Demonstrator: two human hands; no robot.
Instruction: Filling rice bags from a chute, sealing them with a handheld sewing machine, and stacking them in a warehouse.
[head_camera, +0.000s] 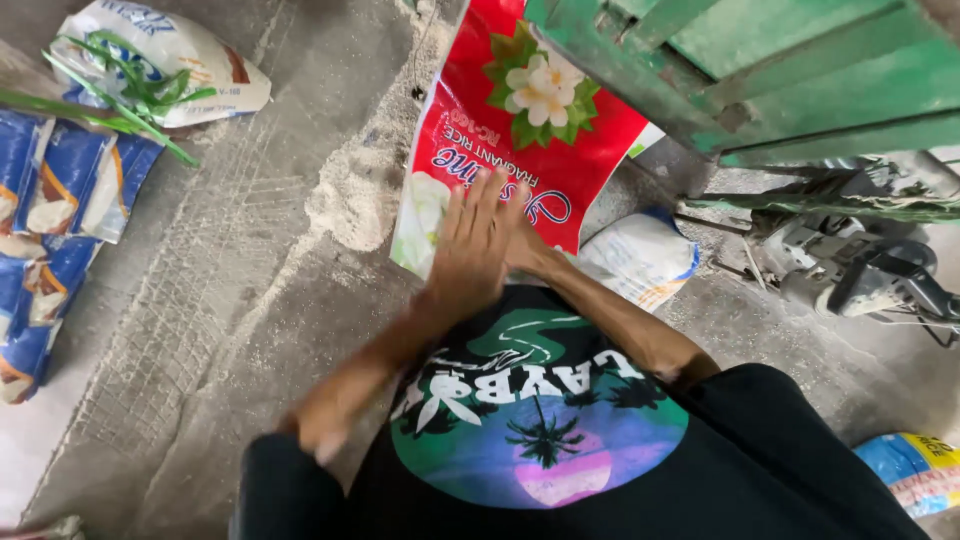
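- I look straight down the person's front: black shirt (560, 440) with a round print of palm trees fills the lower middle of the view.
- Left hand (475, 245) is raised in front of the chest, fingers stretched out flat and close together, palm turned away from me. It lies over the lower edge of the red sack (510, 140); I cannot tell whether it presses on it or just hovers before it.
- Right hand (528, 252) is mostly hidden behind the left one. Only its wrist side shows, so I cannot tell how its fingers stand or whether they hold anything.
- The red sack hangs or leans below the green wooden frame (800, 70), upper middle of view. It carries a white flower picture with green leaves, and its bottom corner is white.
- Just right of the sack, on the floor, a white sack (645, 255) with a blue edge.
- Grey machine parts (860, 260) sit under the green frame at right.
- Concrete floor (230, 300) has a patch of pale powder (350, 195) left of the red sack.
- Far left: blue and white bags (50, 230) in a row, a white bag (160, 55) above them with green leaves (120, 95) lying across it.
- Bottom right corner: a blue and yellow bag (915, 470).
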